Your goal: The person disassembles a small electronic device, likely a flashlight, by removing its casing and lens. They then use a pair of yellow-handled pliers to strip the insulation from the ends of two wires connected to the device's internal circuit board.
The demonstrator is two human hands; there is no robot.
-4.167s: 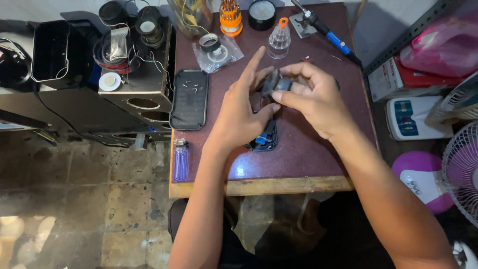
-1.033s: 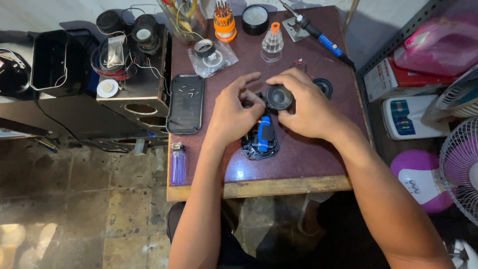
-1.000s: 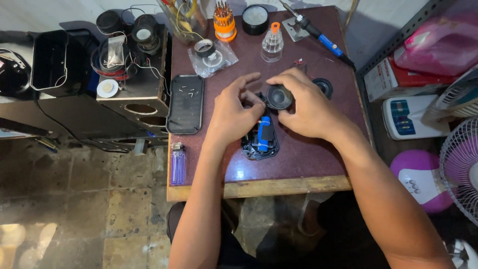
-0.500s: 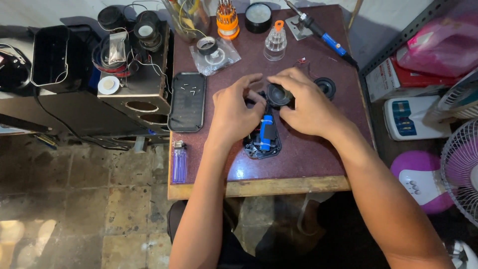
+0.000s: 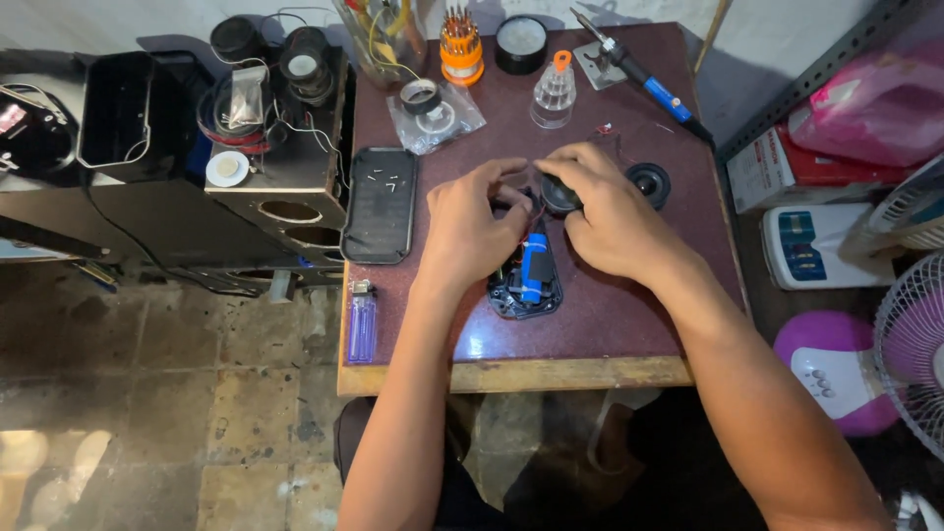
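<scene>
since a moment ago the speaker (image 5: 557,193) came down to the open case (image 5: 528,277) on the table (image 5: 590,334). right hand (image 5: 615,211) fingers pinch it; left hand (image 5: 472,228) fingers, curled, touch the wires.

Bare maroon desk (image 5: 629,324) lies open on my near side, up to the front edge. Ahead, a clear plastic cone bottle (image 5: 554,93) and a blue-handled soldering iron (image 5: 644,79) stand in my way; a small round black speaker (image 5: 648,183) blocks the right, a black rectangular tray (image 5: 380,205) the left.
</scene>
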